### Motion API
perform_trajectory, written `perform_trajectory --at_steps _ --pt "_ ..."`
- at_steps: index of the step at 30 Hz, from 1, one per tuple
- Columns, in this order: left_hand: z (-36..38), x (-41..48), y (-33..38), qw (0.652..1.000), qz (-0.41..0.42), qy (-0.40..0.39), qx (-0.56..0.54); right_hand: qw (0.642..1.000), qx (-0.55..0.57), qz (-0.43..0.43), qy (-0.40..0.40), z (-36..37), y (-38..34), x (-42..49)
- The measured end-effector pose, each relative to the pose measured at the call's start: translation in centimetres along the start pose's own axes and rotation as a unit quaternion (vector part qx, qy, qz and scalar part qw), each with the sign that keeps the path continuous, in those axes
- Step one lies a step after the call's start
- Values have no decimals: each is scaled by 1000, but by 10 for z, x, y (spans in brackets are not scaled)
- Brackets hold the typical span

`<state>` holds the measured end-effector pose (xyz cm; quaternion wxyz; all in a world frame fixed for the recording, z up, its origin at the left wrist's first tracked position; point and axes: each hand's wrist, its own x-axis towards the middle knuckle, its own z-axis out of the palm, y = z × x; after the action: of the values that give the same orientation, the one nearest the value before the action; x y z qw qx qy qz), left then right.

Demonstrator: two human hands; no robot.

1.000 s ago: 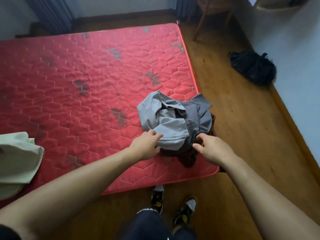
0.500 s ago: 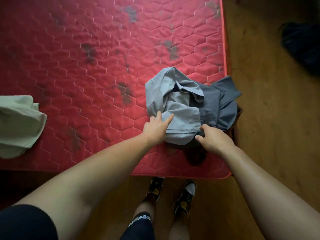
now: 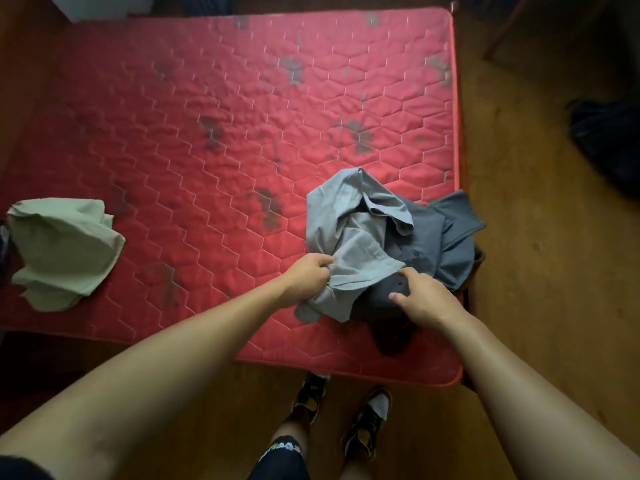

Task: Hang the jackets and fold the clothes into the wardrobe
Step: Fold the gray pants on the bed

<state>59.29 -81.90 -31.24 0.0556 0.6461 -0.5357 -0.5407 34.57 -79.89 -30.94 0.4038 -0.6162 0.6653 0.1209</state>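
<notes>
A crumpled light grey garment [image 3: 349,233] lies on top of a dark grey garment [image 3: 446,237] at the near right corner of the red mattress [image 3: 214,109]. My left hand [image 3: 306,277] grips a bunched fold at the light grey garment's near edge. My right hand [image 3: 420,296] rests on the dark cloth just below that edge, with the thumb spread and the fingertips at the light garment's hem. A pale green garment [image 3: 62,251] lies crumpled at the mattress's left side.
A dark bag [image 3: 609,140] lies on the wooden floor [image 3: 540,271] to the right of the mattress. My shoes [image 3: 346,414] stand on the floor at the mattress's near edge. A chair leg [image 3: 502,29] shows at the top right.
My left hand went from lying flat on the light grey garment to gripping a fold of it. My right hand shifted slightly left onto the dark cloth. The view pulled back.
</notes>
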Motion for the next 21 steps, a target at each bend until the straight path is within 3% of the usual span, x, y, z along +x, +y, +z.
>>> perform_trajectory --at_steps 6,13,16,18,21 --pt "-67 -93 79 968 29 -37 -246 997 25 -67 6 -48 -51 -47" --pt "-136 -190 172 908 156 4 -389 986 -11 -155 65 -96 -114 -98" --pt "-162 -232 215 863 212 21 -458 980 -10 -174 95 -108 -138 -124" --pt "-178 -264 247 834 261 21 -486 974 27 -183 131 -114 -155 -140" --pt "-202 -313 288 823 327 31 -463 939 160 -213 219 -120 -178 -157"
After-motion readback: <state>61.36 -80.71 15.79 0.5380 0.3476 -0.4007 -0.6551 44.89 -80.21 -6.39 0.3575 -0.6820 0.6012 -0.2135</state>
